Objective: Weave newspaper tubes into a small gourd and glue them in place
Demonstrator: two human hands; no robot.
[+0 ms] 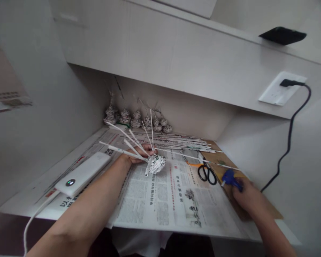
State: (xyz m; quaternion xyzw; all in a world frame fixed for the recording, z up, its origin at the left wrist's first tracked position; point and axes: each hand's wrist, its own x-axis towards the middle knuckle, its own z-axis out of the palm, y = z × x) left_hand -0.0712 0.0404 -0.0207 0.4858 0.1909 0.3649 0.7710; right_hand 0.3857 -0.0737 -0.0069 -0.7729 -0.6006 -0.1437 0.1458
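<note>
Held a woven paper ball (158, 165) at the fingertips of the left hand (135, 160), just to the right of that hand and well apart from the right hand (246, 195), with paper strips (123, 130) fanning outward. Clasped a blue gun-shaped tool (228, 176) in the right hand, above a brown board (260, 204). Spread newspaper (143, 208) across the white surface (287, 230), beneath a pale overhanging panel (155, 50). Plugged a black cord (291, 123) into the wall outlet (282, 89) at right. Set a white power bank (85, 171) at left, beyond the left forearm. Counted on the surface: one power bank, one board, one pair of black-handled scissors (207, 175) near an orange item (194, 164), and at least six woven gourd shapes (136, 120) along the back. Laid loose strips (183, 140) before these, too overlapped to count.
</note>
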